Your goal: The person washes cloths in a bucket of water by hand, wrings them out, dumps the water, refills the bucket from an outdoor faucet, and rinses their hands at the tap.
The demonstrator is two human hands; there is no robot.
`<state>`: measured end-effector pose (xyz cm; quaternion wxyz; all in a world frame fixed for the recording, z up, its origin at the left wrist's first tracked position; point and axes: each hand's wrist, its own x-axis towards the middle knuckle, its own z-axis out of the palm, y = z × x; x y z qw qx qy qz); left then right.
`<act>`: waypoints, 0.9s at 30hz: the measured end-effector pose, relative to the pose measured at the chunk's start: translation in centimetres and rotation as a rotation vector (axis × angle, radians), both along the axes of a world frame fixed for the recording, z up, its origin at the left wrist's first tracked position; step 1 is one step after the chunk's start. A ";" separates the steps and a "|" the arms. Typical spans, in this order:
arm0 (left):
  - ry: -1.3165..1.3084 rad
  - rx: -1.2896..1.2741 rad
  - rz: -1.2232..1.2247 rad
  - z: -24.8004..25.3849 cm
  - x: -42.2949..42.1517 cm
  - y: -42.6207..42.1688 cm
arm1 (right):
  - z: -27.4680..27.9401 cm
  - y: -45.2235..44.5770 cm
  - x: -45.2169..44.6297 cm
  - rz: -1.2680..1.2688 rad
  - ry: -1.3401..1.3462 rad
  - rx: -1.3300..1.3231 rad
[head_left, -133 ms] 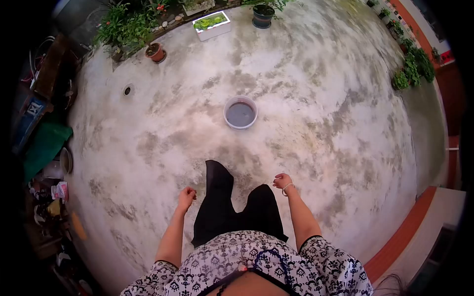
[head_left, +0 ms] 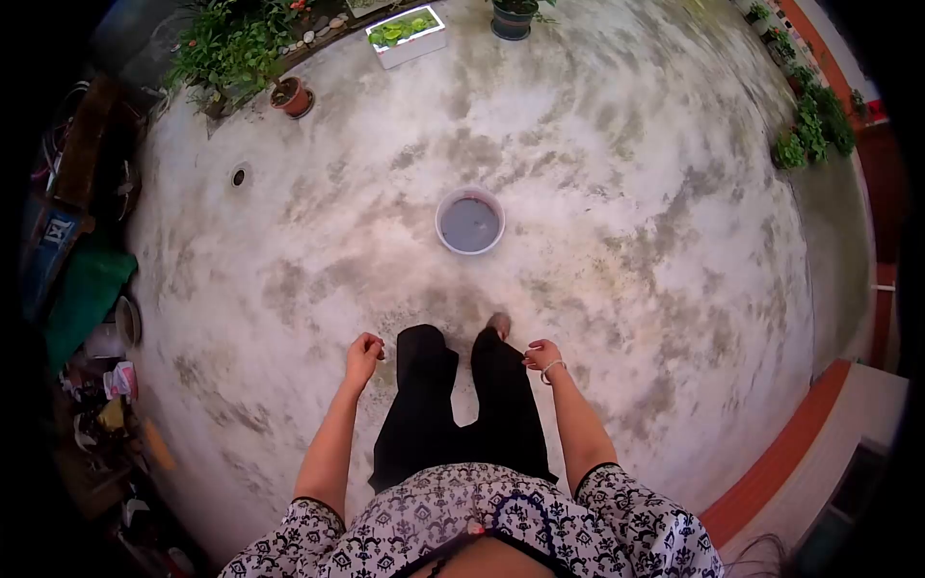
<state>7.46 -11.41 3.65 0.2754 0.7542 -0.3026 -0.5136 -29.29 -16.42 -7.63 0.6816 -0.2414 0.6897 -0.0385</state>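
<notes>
Tub (head_left: 441, 234) of greyish liquid (head_left: 470, 225) on the stained concrete floor (head_left: 617, 270), in front of the black trousers (head_left: 419, 409) and well apart from both hands. Left hand (head_left: 364, 357) loosely curled, beside the trousers; cannot tell if gripping anything small. Right hand (head_left: 541, 354) released, fingers slightly bent, close to the other trouser leg, with bracelet (head_left: 552, 369) at the wrist. Farther off, near the plants (head_left: 226, 53), white planter (head_left: 415, 50) and reddish flowerpot (head_left: 295, 102).

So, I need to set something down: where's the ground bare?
Bare concrete lies between the round tub and white planter, and from the tub rightward towards the leafy plants. It's crowded along the left edge, around the green sheet.
</notes>
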 end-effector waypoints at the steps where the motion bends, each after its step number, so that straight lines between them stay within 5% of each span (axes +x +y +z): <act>1: 0.070 -0.093 -0.010 -2.2 -2.7 -4.3 | -0.3 -3.6 -1.9 -0.063 0.022 -0.023; 2: 0.128 -0.091 -0.024 -3.7 -4.5 -6.7 | -1.3 -5.5 -2.8 -0.090 0.014 -0.027; 3: 0.141 -0.225 -0.057 -5.1 -6.1 -16.9 | -2.0 -16.4 -3.1 -0.115 0.022 -0.163; 9: 0.290 0.016 -0.183 -11.5 -10.7 -16.6 | -10.6 -18.0 3.1 0.098 0.022 -0.063; 15: 0.413 0.078 -0.313 -22.0 -12.3 -23.0 | -22.9 -25.0 7.5 0.502 0.416 -0.512; 17: 0.425 0.090 -0.363 -25.4 -10.9 -24.7 | -27.2 -27.8 9.6 0.459 0.309 -0.337; 19: 0.419 0.187 -0.358 -27.4 -10.1 -26.3 | -33.2 -28.8 10.4 0.578 0.365 -0.497; 22: 0.414 0.193 -0.280 -30.1 -8.3 -26.8 | -41.3 -29.3 11.1 0.476 0.517 -0.557; 27: 0.415 0.183 -0.294 -32.8 -6.2 -27.3 | -43.7 -30.7 14.2 0.264 0.713 -0.387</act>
